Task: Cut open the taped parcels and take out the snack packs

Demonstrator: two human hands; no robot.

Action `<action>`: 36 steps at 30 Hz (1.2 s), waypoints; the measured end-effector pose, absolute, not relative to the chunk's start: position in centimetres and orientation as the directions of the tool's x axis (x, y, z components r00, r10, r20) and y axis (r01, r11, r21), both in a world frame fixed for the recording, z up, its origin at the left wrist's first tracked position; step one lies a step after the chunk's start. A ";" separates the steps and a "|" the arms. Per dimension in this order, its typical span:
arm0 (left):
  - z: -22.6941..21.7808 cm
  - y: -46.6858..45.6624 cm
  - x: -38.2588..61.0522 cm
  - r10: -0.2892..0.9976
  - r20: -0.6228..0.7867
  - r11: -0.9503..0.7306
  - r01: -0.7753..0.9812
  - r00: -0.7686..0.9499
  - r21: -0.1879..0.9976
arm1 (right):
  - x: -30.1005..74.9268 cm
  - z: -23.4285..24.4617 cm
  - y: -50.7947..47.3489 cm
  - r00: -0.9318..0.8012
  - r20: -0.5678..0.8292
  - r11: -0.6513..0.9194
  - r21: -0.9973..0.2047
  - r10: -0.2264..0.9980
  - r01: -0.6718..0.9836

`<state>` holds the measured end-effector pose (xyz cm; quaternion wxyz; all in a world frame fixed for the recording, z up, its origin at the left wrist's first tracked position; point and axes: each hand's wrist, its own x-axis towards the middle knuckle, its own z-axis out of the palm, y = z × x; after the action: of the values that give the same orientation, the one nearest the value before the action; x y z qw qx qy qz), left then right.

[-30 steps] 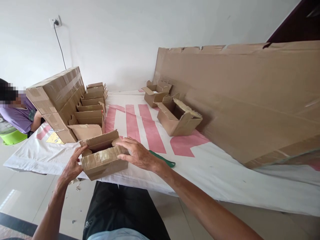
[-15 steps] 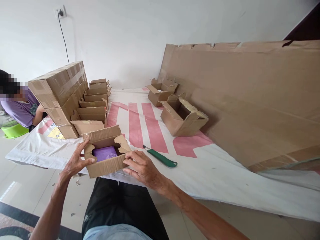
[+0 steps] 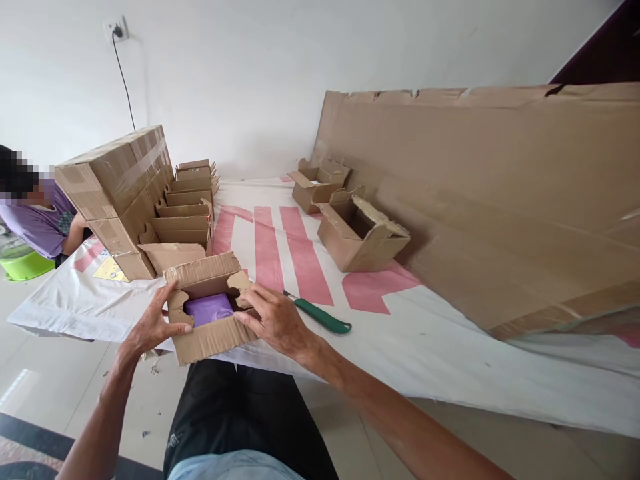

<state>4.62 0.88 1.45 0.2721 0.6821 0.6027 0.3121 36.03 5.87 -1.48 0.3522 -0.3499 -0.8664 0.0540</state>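
Observation:
A small cardboard box [image 3: 215,342] with its flaps up lies at the table's front edge, tilted a little. Inside it is a purple packet [image 3: 209,309]. My left hand [image 3: 156,320] grips the box's left end, thumb on the near side and fingers behind the left flap. At the right end, my right hand [image 3: 273,317] has its fingers closed on the box's right flap and edge. A green-handled knife [image 3: 324,315] rests on the cloth just right of my right hand, its blade end partly hidden by that hand.
Taped cartons [image 3: 113,180] are stacked at the left, beside a row of open boxes [image 3: 183,223]. Two open boxes, a nearer one [image 3: 350,243] and a farther one [image 3: 315,193], stand against a large cardboard sheet [image 3: 475,193]. A person in purple [image 3: 37,217] sits at far left.
My right hand has moved from the box's near right corner up and left onto its right flap. My left hand keeps its hold. The view has shifted slightly.

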 end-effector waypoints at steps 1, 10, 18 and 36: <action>1.5 0.9 4.7 0.992 0.096 -0.124 0.653 0.078 0.748 | 35.9 -1.1 6.2 -0.489 0.550 0.720 -0.358 0.677 0.594; 0.6 2.2 5.2 0.991 0.134 -0.106 0.674 0.010 0.731 | 35.0 -0.7 7.1 -0.495 0.394 0.633 -0.477 0.774 0.610; -0.4 4.4 6.2 0.960 0.232 -0.099 0.581 -0.158 0.807 | 35.5 -0.9 6.0 -0.504 0.394 0.638 -0.518 0.769 0.569; 0.1 6.9 7.1 0.911 0.191 -0.109 0.231 -0.367 0.967 | 33.5 -3.2 16.1 -0.210 0.308 0.323 -0.946 0.928 0.040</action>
<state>7.06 6.85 0.10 0.2974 0.4777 0.5974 0.5715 33.45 16.11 -3.22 0.5018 -0.3783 -0.6399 0.4423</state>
